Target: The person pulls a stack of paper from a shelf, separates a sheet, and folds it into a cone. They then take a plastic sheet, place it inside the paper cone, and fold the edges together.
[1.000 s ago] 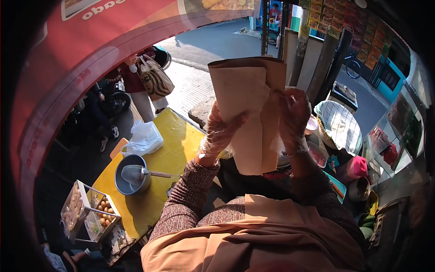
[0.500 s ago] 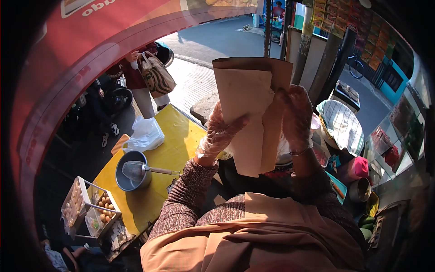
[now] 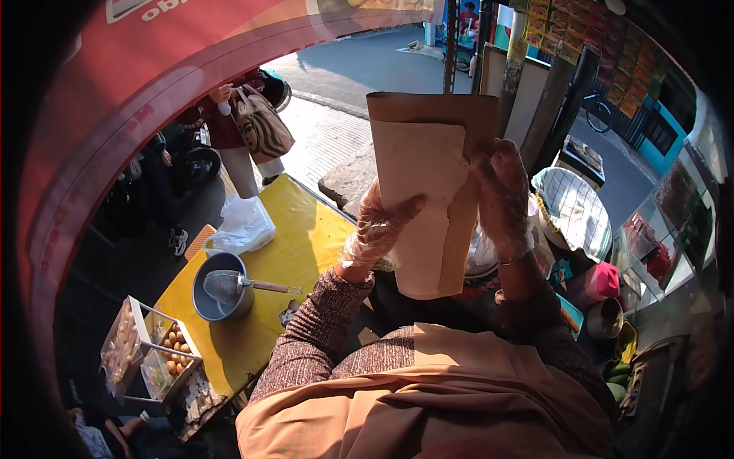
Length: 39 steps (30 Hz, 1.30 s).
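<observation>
A brown paper piece (image 3: 420,199), rolled or folded with overlapping layers, stands upright in front of my chest. My left hand (image 3: 382,229), in a clear plastic glove, grips its left side, with the thumb lying across the front. On the right edge, my right hand (image 3: 503,203), gloved the same way, is closed on the paper near its upper part. The paper narrows towards its lower end and hides what lies behind it.
A yellow table (image 3: 283,222) at the left holds a blue pot (image 3: 222,306) with a strainer (image 3: 223,288) and a white plastic bag (image 3: 243,226). Eggs (image 3: 177,348) sit in a rack. A cloth-lined basket (image 3: 573,210) is at the right. A person (image 3: 229,138) carries a tote bag.
The paper has shifted slightly right and its lower part now looks wider and more closed round. My left hand has moved a little right and down with it.
</observation>
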Each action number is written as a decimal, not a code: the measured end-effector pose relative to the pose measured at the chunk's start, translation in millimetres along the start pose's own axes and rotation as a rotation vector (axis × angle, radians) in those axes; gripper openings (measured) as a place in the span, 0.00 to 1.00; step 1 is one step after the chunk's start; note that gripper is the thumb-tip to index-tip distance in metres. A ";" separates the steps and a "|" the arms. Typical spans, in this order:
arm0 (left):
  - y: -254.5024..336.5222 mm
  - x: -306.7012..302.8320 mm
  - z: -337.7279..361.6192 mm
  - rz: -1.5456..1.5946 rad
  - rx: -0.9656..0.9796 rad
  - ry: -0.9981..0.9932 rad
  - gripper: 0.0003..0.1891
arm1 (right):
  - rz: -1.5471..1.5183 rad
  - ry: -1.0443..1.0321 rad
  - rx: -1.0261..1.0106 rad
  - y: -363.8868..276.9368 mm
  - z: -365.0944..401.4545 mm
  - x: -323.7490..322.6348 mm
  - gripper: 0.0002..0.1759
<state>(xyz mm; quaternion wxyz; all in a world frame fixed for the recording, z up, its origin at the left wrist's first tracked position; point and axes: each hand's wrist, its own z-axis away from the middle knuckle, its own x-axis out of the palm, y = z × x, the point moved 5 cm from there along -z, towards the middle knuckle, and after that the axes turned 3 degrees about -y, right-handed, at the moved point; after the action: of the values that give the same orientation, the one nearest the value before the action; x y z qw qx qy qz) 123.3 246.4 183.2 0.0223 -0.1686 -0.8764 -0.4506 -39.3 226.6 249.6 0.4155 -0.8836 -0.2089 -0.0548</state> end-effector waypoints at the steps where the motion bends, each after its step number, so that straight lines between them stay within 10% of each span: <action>1: -0.6 0.2 -0.1 0.001 0.000 -0.001 0.20 | 0.046 -0.050 -0.101 -7.8 -0.2 5.6 0.14; 14: 27.7 -34.2 4.3 -0.042 0.109 0.101 0.08 | 0.401 -0.224 0.235 -3.8 13.7 1.5 0.16; 17: 37.8 -34.7 10.2 -0.012 -0.080 0.119 0.09 | 0.242 -0.315 0.145 -11.2 15.1 3.7 0.16; 19: 36.0 -37.9 11.0 0.133 -0.052 0.114 0.08 | 0.761 -0.677 -0.289 -24.3 19.1 11.1 0.17; 21: 58.8 -34.2 17.3 -0.242 0.388 0.049 0.07 | 0.572 -0.823 -0.106 -17.9 21.5 7.4 0.12; 27: 61.6 -42.9 13.7 -0.088 0.263 -0.085 0.05 | 0.234 -0.751 0.279 -38.8 8.0 14.7 0.23; 31: 63.5 -28.0 12.2 -0.025 0.318 -0.212 0.05 | 0.805 -0.925 0.224 -17.1 13.4 48.2 0.20; 39: 33.1 -17.3 28.6 -0.123 -0.005 -0.030 0.30 | 0.937 -0.717 -0.007 16.2 24.0 37.9 0.15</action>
<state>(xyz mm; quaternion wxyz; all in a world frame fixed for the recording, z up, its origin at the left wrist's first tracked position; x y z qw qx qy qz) 153.3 282.2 188.9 -0.0192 -0.1213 -0.8841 -0.4509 -0.1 247.9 232.8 0.2960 -0.8465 0.0765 0.4360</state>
